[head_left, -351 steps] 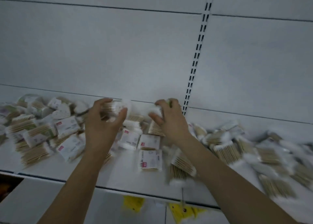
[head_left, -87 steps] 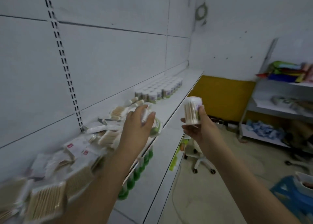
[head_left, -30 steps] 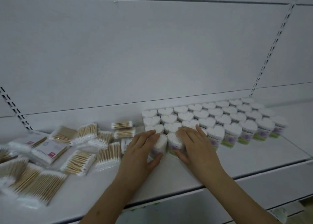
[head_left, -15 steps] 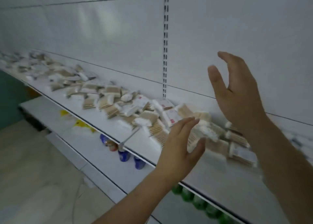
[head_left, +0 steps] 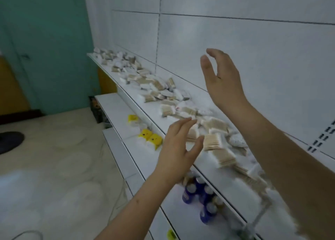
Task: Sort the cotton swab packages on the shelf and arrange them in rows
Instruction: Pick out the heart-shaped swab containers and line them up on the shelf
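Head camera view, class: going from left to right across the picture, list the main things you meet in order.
Green wall → yellow packs on the lower shelf → left hand → right hand → slotted shelf upright.

Swab packages (head_left: 213,141) crowding shelf (head_left: 157,122), bare front strip

White shelf (head_left: 155,121); cotton swab packages (head_left: 213,140) scattered loosely along it.
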`<action>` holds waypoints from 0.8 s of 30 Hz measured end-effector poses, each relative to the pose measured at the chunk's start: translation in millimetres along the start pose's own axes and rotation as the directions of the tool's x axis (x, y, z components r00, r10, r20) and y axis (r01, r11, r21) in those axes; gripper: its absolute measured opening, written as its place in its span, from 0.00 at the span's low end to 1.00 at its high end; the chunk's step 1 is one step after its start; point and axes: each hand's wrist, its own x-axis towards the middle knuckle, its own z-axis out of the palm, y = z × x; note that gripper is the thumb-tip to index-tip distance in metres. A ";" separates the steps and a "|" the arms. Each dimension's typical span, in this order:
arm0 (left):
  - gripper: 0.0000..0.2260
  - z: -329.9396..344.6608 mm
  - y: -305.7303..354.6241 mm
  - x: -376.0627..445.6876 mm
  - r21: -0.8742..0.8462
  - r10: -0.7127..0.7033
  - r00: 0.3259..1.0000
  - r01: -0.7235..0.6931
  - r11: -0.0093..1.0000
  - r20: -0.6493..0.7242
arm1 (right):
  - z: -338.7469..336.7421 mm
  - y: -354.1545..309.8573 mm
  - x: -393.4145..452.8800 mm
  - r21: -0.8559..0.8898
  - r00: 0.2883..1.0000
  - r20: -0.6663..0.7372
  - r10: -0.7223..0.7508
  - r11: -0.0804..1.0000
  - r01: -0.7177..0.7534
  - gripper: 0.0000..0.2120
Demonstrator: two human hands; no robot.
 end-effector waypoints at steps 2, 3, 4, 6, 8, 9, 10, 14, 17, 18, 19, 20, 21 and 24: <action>0.21 -24.9 -30.7 14.3 0.022 -0.031 0.999 0.032 0.999 -0.018 | 39.3 -10.2 24.1 0.014 0.999 0.025 -0.040 0.999 0.040 0.26; 0.21 -36.1 -44.8 20.2 0.031 -0.044 0.998 0.045 0.999 -0.035 | 57.9 -15.6 35.0 0.022 0.998 0.039 -0.054 0.998 0.053 0.26; 0.21 -46.7 -57.9 25.5 0.042 -0.057 0.997 0.059 0.997 -0.052 | 75.8 -20.9 45.2 0.033 0.996 0.058 -0.065 0.997 0.063 0.26; 0.21 -65.2 -82.3 39.5 0.065 -0.076 0.995 0.081 0.995 -0.068 | 108.8 -26.8 65.9 0.053 0.992 0.091 -0.085 0.995 0.080 0.26; 0.22 -79.2 -105.2 56.2 0.082 -0.082 0.994 0.088 0.993 -0.078 | 139.6 -26.0 87.2 0.058 0.987 0.117 -0.111 0.993 0.104 0.26; 0.23 -86.2 -117.6 64.3 0.090 -0.082 0.993 0.090 0.992 -0.086 | 155.1 -24.8 98.3 0.058 0.985 0.124 -0.121 0.992 0.114 0.27; 0.23 -93.4 -130.1 72.8 0.100 -0.083 0.992 0.092 0.991 -0.092 | 170.1 -22.8 109.1 0.053 0.984 0.129 -0.122 0.992 0.116 0.27; 0.21 -118.3 -190.2 108.8 0.114 -0.125 0.986 0.137 0.984 -0.106 | 233.9 -8.9 153.2 0.055 0.983 0.158 -0.090 0.995 0.082 0.28; 0.21 -134.9 -241.7 145.0 0.118 -0.137 0.984 0.150 0.982 -0.117 | 287.3 4.0 188.9 0.051 0.980 0.175 -0.099 0.995 0.091 0.28; 0.21 -140.3 -259.7 160.0 0.123 -0.137 0.984 0.151 0.981 -0.115 | 305.9 9.2 202.1 0.047 0.979 0.175 -0.109 0.994 0.102 0.28; 0.21 -145.4 -277.9 176.0 0.134 -0.133 0.985 0.148 0.980 -0.112 | 325.1 14.3 216.2 0.042 0.977 0.173 -0.122 0.992 0.116 0.28; 0.21 -150.6 -297.0 193.2 0.150 -0.127 0.986 0.143 0.978 -0.111 | 344.8 19.5 231.7 0.037 0.977 0.170 -0.133 0.991 0.128 0.28; 0.20 -156.0 -315.7 210.5 0.163 -0.124 0.986 0.141 0.977 -0.108 | 363.7 24.3 247.4 0.033 0.976 0.167 -0.137 0.991 0.133 0.29; 0.19 -176.9 -368.1 262.4 0.169 -0.151 0.985 0.164 0.972 -0.086 | 417.4 37.0 301.9 0.044 0.980 0.167 -0.108 0.994 0.102 0.29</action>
